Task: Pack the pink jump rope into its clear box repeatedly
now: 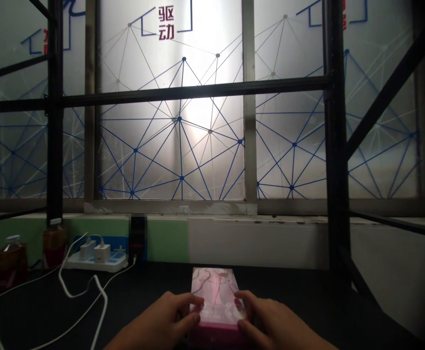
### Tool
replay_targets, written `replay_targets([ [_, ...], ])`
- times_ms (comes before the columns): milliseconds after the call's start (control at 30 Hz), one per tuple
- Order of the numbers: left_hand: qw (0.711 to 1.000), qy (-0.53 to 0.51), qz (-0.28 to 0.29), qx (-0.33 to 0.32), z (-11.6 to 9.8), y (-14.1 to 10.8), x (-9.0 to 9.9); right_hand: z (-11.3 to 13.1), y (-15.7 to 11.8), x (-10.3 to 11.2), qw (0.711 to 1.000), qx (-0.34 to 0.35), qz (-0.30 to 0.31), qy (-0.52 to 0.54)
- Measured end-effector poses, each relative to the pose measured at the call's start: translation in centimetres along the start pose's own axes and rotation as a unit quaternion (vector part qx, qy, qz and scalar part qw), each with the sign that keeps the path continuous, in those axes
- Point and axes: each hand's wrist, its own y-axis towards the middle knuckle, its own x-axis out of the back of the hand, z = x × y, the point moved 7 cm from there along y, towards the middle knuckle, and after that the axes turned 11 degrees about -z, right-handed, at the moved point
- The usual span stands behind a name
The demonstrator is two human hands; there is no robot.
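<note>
A pink box point(218, 296) with a glossy, patterned top lies on the black table, low in the middle of the head view. My left hand point(167, 318) is at its left side, with thumb and index finger against the edge. On the opposite side, my right hand point(271, 318) touches the box's right edge with its thumb and fingertips. Together the two hands grip the box between them. The box's front face is dark pink and partly cut off by the bottom of the view.
A white power strip point(119, 263) with plugged-in chargers stands at the back left, its white cables crossing the black table point(154, 282). Two bottles, one nearer point(11, 265) and one farther point(55, 245), are on the left. Black metal posts point(338, 194) rise before the windows.
</note>
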Motion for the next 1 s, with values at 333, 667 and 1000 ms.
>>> replay_targets([
  [333,0.999,-0.016,-0.004,-0.027,0.3,0.4,-0.5,1.1,-1.4,-1.4,0.926,0.285,-0.162,-0.185],
  [667,0.999,-0.015,-0.010,-0.029,0.4,0.6,-0.6,3.9,-3.1,-3.0,0.770,0.435,-0.397,-0.247],
  [1000,0.999,-0.001,-0.021,-0.031,0.3,0.5,-0.5,4.3,-3.1,-3.9,0.757,0.450,-0.442,-0.171],
])
